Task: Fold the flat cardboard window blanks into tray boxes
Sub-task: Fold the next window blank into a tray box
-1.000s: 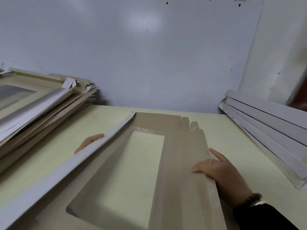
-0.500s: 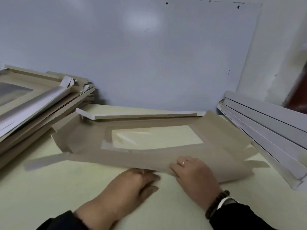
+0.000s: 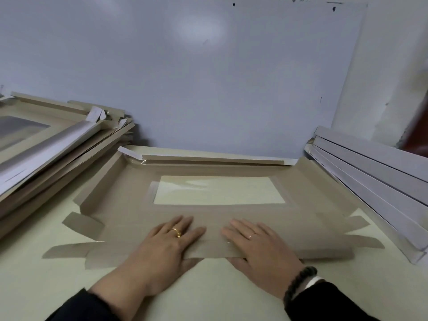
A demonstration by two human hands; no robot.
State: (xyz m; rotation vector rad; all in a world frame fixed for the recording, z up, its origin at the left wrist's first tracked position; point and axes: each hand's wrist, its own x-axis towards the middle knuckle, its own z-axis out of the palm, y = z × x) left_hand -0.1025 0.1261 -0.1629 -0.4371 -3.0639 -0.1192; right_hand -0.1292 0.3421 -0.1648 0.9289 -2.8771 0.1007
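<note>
A brown cardboard window blank (image 3: 129, 205) lies flat and lengthwise across the pale table (image 3: 208, 297), with its clear film window (image 3: 217, 191) in the middle. Its far long flap stands folded up, and the left end flap is raised. My left hand (image 3: 162, 246) and my right hand (image 3: 259, 244) sit side by side on the near long flap. Their fingers lie straight on top. Both thumbs are tucked under the flap's near edge, so each hand pinches it.
A leaning stack of folded brown trays (image 3: 46, 144) fills the left side. Several flat white-faced blanks (image 3: 370, 181) lean at the right edge. A grey-white wall panel (image 3: 208, 77) closes off the back of the table.
The blank has been turned from lengthwise away from me to crosswise and laid flat. Both hands have moved onto its near flap, fingers on top.
</note>
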